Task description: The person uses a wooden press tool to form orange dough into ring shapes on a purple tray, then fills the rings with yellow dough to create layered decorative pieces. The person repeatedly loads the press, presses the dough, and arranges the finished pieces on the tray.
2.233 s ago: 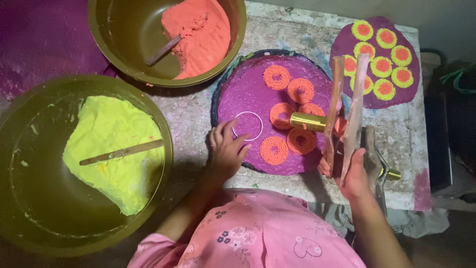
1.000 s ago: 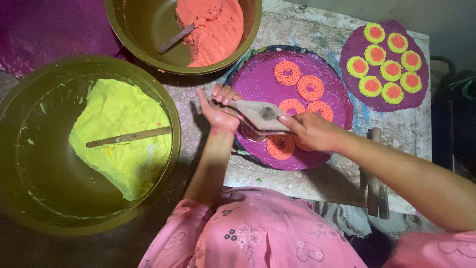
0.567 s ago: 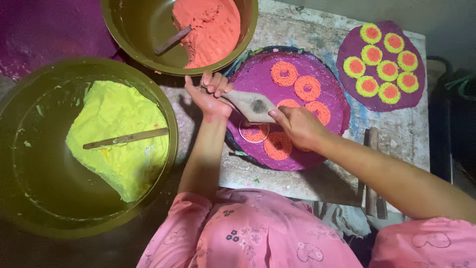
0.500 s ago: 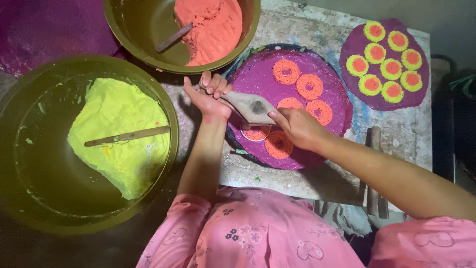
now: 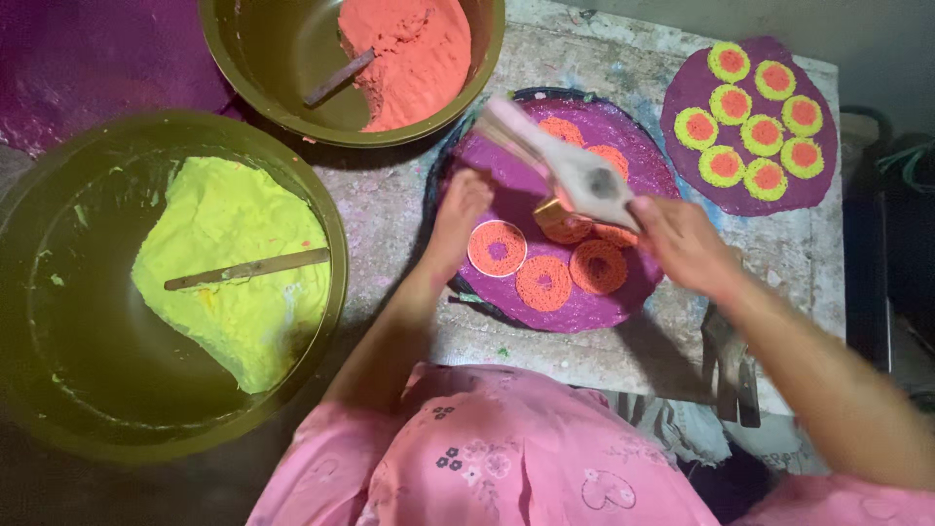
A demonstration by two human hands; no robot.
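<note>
- While the right hand (image 5: pixel 682 239) grips the handle of a wooden scoop-like tool (image 5: pixel 570 166), fingers closed around it, the tool is tilted above the purple disc (image 5: pixel 506 127), its far end raised and blurred.
- Half a second ago that tool lay lower and nearer the left hand; it has since lifted and swung toward the middle of the disc.
- The left hand (image 5: pixel 458 209) rests on the disc's near-left part, just beside a white-edged ring mould (image 5: pixel 498 247) filled with orange powder; whether the fingers pinch the ring I cannot tell.
- Three orange rings now show at the near edge of the disc, more than a moment ago, so this row looks to be filling up.
- A small brass cup (image 5: pixel 560 219) sits under the tool.
- Around it: a bowl of yellow powder (image 5: pixel 234 263), a bowl of orange powder (image 5: pixel 419 54), and a finished purple disc (image 5: pixel 682 93) with yellow-orange rings.
</note>
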